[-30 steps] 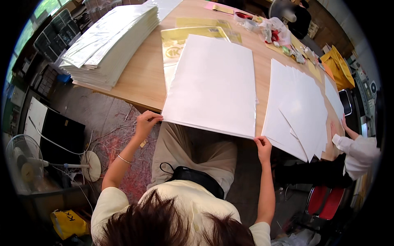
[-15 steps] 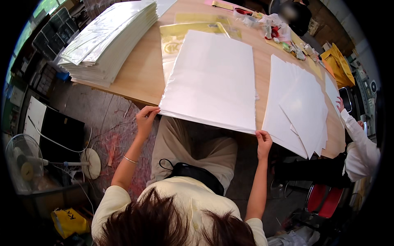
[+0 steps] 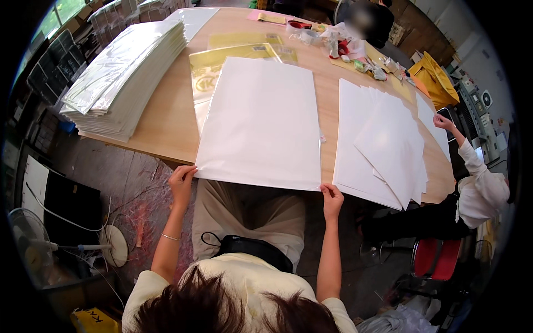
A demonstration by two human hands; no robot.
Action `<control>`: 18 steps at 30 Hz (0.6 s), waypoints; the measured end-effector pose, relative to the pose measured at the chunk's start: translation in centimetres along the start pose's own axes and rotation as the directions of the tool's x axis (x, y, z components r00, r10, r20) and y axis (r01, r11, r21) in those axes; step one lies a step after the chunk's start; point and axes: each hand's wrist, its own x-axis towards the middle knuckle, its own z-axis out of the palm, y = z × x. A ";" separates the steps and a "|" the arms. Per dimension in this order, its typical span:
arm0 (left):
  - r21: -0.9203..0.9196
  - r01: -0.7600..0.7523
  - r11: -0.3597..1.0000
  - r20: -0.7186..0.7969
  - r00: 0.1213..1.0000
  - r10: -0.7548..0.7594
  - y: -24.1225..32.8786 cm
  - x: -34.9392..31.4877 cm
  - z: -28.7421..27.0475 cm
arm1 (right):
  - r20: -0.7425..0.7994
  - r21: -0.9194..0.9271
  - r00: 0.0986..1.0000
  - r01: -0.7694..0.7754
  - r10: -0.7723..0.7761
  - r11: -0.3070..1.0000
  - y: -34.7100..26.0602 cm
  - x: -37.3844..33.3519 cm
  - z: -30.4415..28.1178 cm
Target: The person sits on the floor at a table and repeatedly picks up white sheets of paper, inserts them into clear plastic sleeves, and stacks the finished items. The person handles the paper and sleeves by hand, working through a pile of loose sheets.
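Note:
A large white paper stack (image 3: 261,122) lies on the wooden table in front of me, its near edge jutting past the table edge over my lap. My left hand (image 3: 182,180) pinches its near left corner between thumb and fingers. At the near right corner my right hand (image 3: 331,201) has the same kind of pinch. The far left part of the stack rests over clear plastic bags with yellow printing (image 3: 202,66). Right of it, several loose white sheets (image 3: 377,139) are fanned over each other.
A tall pile of plastic-wrapped white sheets (image 3: 125,77) stands at the table's left. Tape rolls and crumpled wrappers (image 3: 355,53) clutter the far right. Another person in a white sleeve (image 3: 472,161) is beside the table at right, near a red chair (image 3: 436,258). A fan (image 3: 33,250) stands at lower left.
The view has shifted, so most things appear further left. The stack's near edge, layered and uneven before, now looks flush. Both hands keep their corners. The other person's hand at right has lifted.

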 end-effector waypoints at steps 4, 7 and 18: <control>-0.020 0.053 0.998 -0.013 0.998 -0.053 -0.8 -0.4 0.1 | -0.064 -0.125 0.986 0.146 -0.155 0.981 -0.8 0.2 0.6; -0.041 0.060 0.997 -0.018 0.998 -0.061 -0.9 -0.4 0.3 | -0.090 -0.151 0.972 0.203 -0.218 0.967 -0.5 0.3 0.8; 0.016 0.039 0.999 0.007 0.999 -0.039 -0.2 0.0 0.4 | -0.084 -0.256 0.964 0.224 -0.253 0.940 -1.8 0.8 1.2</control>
